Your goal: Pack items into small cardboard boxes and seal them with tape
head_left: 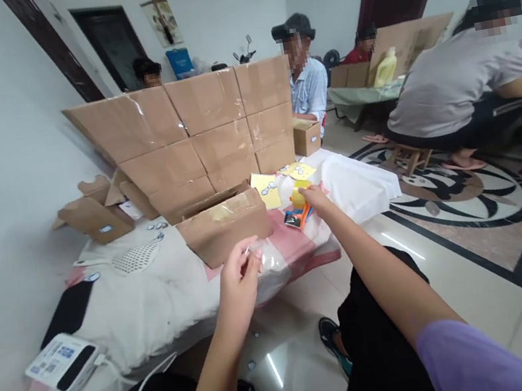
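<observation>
A tape dispenser (pixel 302 214) with an orange frame, a blue part and a yellowish roll of tape lies at the table's front right. My right hand (pixel 315 199) is closed on its roll end. Near the front edge, my left hand (pixel 240 270) is closed with thumb and fingers pinched together; a shiny clear bit shows at the fingertips, too small to name. Just beyond my left hand stands a cardboard box (pixel 226 228), with a strip of tape along its upper edge. Yellow printed sheets (pixel 266 189) lie behind the dispenser.
A tall taped cardboard partition (pixel 219 129) rises across the table. Opened small boxes (pixel 95 214) and a white perforated paddle (pixel 135 258) lie left. A white device (pixel 66 363) has a cable. One person (pixel 306 79) sits behind the partition; another (pixel 452 74) sits right.
</observation>
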Action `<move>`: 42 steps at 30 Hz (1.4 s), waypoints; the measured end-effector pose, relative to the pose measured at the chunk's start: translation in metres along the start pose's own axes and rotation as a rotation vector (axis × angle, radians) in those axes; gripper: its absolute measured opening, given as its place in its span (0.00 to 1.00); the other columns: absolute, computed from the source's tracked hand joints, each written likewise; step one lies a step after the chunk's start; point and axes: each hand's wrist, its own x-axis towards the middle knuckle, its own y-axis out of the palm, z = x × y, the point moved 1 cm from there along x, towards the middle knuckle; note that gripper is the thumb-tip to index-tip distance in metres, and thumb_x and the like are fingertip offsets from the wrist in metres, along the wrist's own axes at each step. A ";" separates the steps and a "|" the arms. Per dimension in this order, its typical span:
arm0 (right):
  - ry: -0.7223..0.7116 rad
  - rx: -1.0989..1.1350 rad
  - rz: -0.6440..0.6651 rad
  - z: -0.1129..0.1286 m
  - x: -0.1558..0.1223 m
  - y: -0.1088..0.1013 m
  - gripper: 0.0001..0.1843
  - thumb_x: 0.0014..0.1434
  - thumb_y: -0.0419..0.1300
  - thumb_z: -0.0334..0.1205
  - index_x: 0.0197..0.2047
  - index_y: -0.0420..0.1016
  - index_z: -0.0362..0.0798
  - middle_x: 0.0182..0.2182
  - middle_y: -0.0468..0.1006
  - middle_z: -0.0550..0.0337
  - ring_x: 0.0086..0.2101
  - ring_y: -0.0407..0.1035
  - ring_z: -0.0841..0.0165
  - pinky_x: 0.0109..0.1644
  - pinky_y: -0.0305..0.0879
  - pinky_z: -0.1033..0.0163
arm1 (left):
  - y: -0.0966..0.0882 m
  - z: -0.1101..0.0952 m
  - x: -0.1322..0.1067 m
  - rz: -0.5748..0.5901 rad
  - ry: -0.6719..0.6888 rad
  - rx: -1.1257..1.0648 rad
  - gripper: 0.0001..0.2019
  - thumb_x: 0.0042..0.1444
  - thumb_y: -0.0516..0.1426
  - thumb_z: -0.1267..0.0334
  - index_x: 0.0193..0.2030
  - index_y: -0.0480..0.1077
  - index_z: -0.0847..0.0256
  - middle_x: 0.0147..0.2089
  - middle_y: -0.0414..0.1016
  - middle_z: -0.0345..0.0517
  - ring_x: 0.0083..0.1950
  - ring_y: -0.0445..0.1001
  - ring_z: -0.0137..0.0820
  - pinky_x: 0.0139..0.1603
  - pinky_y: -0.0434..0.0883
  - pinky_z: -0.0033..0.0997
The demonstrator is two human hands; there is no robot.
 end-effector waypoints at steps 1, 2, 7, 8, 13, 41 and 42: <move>0.033 -0.042 -0.053 0.004 -0.003 -0.004 0.09 0.52 0.62 0.36 0.33 0.64 0.48 0.27 0.71 0.59 0.32 0.70 0.63 0.38 0.68 0.58 | -0.005 -0.001 0.000 -0.022 0.003 0.004 0.19 0.63 0.56 0.51 0.54 0.69 0.61 0.29 0.66 0.37 0.31 0.65 0.28 0.34 0.61 0.26; 0.063 -0.086 -0.120 0.008 -0.007 -0.007 0.10 0.50 0.62 0.35 0.36 0.65 0.47 0.31 0.72 0.55 0.36 0.70 0.60 0.42 0.67 0.56 | -0.010 -0.002 -0.001 -0.043 0.006 0.007 0.20 0.62 0.56 0.51 0.55 0.69 0.61 0.29 0.66 0.37 0.31 0.65 0.28 0.33 0.61 0.26; -0.343 -0.248 -0.249 0.046 -0.060 0.004 0.17 0.56 0.60 0.40 0.48 0.68 0.46 0.44 0.72 0.49 0.47 0.65 0.58 0.52 0.62 0.55 | -0.026 -0.013 -0.007 -0.050 -0.010 0.058 0.32 0.65 0.55 0.52 0.73 0.50 0.54 0.26 0.64 0.33 0.28 0.62 0.28 0.33 0.62 0.27; -0.467 -0.225 -0.095 0.055 -0.075 0.012 0.13 0.58 0.58 0.42 0.46 0.71 0.46 0.41 0.73 0.52 0.43 0.67 0.61 0.49 0.62 0.57 | -0.028 -0.014 -0.008 -0.053 -0.007 0.074 0.33 0.65 0.54 0.52 0.74 0.48 0.52 0.27 0.64 0.33 0.28 0.63 0.28 0.34 0.62 0.27; -0.578 -0.115 0.652 0.086 -0.141 0.049 0.12 0.62 0.59 0.46 0.32 0.76 0.48 0.31 0.74 0.60 0.32 0.65 0.68 0.37 0.59 0.62 | -0.038 -0.018 -0.009 -0.081 0.040 0.121 0.32 0.66 0.53 0.53 0.74 0.48 0.52 0.29 0.67 0.35 0.32 0.66 0.30 0.38 0.64 0.30; -0.137 0.356 1.037 0.186 -0.107 0.113 0.15 0.46 0.72 0.47 0.20 0.74 0.49 0.23 0.70 0.62 0.27 0.64 0.70 0.37 0.64 0.60 | -0.141 0.050 0.129 -0.304 0.035 0.170 0.19 0.57 0.59 0.57 0.54 0.73 0.59 0.60 0.73 0.53 0.57 0.71 0.40 0.59 0.67 0.39; -0.140 0.343 1.044 0.179 -0.102 0.120 0.15 0.47 0.72 0.47 0.20 0.74 0.49 0.23 0.70 0.62 0.27 0.64 0.70 0.37 0.64 0.60 | -0.141 0.048 0.127 -0.310 0.029 0.181 0.18 0.57 0.60 0.56 0.53 0.74 0.58 0.60 0.73 0.51 0.57 0.71 0.40 0.59 0.66 0.39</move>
